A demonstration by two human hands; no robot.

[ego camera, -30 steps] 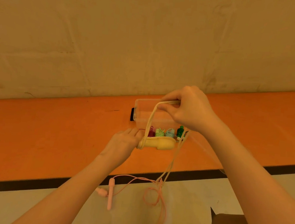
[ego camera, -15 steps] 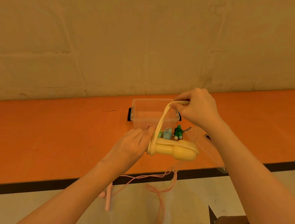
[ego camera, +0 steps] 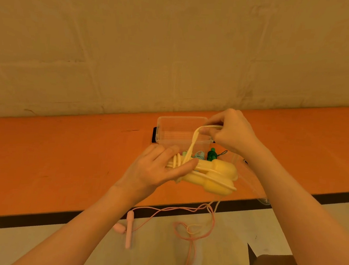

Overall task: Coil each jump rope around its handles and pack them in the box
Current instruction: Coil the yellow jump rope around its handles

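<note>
- While the left hand (ego camera: 158, 168) grips the narrow ends of the two yellow handles (ego camera: 212, 175), held side by side above the orange surface (ego camera: 62, 161), the right hand (ego camera: 230, 132) pinches the yellow rope (ego camera: 193, 142) and holds it taut, up and to the far right of the handles.
- A few turns already sit on the handle shafts by the left fingers; loose yellow rope hangs off the near edge toward the floor, so the coil looks only partly done.
- Clear box (ego camera: 180, 130) sits just beyond the hands; small green and blue wound items show at its near side, whether in it or in front I cannot tell.
- Pink jump rope (ego camera: 129, 229) lies uncoiled on the pale floor, near side, its cord looping to the right and tangled with the hanging yellow cord.
- Doing it well, my read: keep tension with the right hand, lay each turn next to the last one, not stacked.
- Left thumb should pin the wraps so they don't slide off.
- Risk: yellow slack drags the pink cord up, so free the tangle first.
</note>
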